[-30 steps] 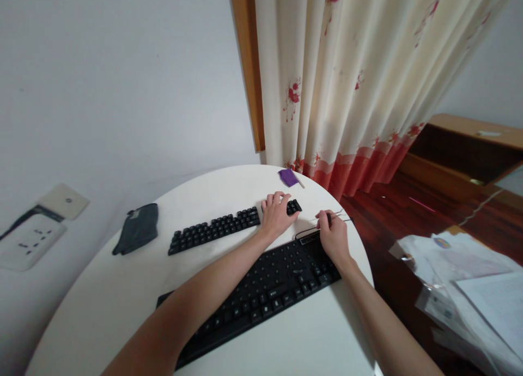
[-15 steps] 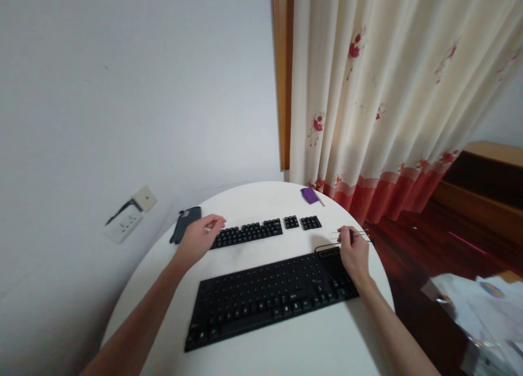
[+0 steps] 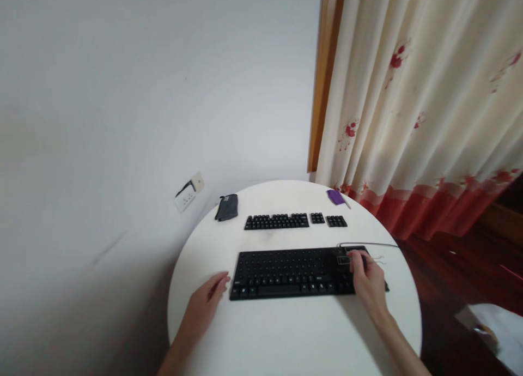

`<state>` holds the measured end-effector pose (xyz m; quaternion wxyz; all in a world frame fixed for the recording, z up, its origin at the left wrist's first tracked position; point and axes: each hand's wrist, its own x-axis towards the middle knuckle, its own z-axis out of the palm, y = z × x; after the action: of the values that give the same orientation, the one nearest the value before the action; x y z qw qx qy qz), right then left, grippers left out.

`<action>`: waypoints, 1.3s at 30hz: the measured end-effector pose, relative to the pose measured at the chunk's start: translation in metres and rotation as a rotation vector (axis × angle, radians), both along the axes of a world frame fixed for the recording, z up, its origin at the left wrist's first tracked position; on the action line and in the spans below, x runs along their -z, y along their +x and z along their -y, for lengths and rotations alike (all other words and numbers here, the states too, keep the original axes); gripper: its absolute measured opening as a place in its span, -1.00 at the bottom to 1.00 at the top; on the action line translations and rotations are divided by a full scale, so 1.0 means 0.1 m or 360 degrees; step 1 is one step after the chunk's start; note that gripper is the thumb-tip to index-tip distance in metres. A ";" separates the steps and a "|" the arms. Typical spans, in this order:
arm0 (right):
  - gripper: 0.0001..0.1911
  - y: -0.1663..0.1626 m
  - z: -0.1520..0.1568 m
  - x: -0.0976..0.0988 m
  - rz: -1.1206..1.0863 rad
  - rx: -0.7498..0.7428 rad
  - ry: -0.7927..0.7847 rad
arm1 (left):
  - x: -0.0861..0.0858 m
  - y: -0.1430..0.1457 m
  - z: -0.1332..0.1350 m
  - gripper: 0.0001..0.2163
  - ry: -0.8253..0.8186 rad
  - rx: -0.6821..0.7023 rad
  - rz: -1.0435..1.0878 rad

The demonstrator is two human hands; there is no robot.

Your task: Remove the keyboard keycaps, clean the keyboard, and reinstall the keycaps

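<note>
A black keyboard (image 3: 281,272) lies on the white round table (image 3: 294,332). Its lower row still carries keycaps, while much of the upper area shows bare key posts. Behind it, removed black keycaps (image 3: 278,222) stand in rows, with two smaller groups of keycaps (image 3: 317,218) and keycaps (image 3: 336,221) to the right. My right hand (image 3: 365,270) is closed round a wire keycap puller (image 3: 344,260), whose loop is over the keyboard's right part. Beside the keyboard's left edge rests my left hand (image 3: 210,294), fingers loosely bent and apart from the thumb, nothing seen in it.
A dark pouch (image 3: 227,207) lies at the table's back left. A purple brush-like thing with a pale handle (image 3: 335,196) lies at the back right. The keyboard's cable (image 3: 368,243) runs off to the right. Wall and curtain (image 3: 376,120) stand behind.
My view has turned left. My left hand has come back from near the keycap rows to the keyboard's left edge. My right hand has brought the puller over the keyboard's right part.
</note>
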<state>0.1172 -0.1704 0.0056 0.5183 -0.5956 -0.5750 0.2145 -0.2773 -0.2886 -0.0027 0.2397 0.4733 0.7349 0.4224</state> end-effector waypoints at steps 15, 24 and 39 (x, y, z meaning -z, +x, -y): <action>-0.61 -0.37 0.14 0.04 0.0174 -0.0375 0.0196 | 0.17 0.36 0.25 -0.58 0.0285 0.0266 0.0286; -0.69 -1.07 0.09 -0.30 0.0137 -0.0831 0.0002 | 0.02 0.24 -0.09 -0.72 0.0169 0.0465 0.0136; -0.76 -1.68 0.08 -0.14 -0.0144 -0.1443 -0.0533 | -0.37 0.20 -1.36 -0.76 0.0385 0.0810 -0.0017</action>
<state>-0.0511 -0.1779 0.0201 0.2941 -0.3505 -0.7110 0.5341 -0.2576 -0.1527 0.0343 0.2760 0.6699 0.5380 0.4309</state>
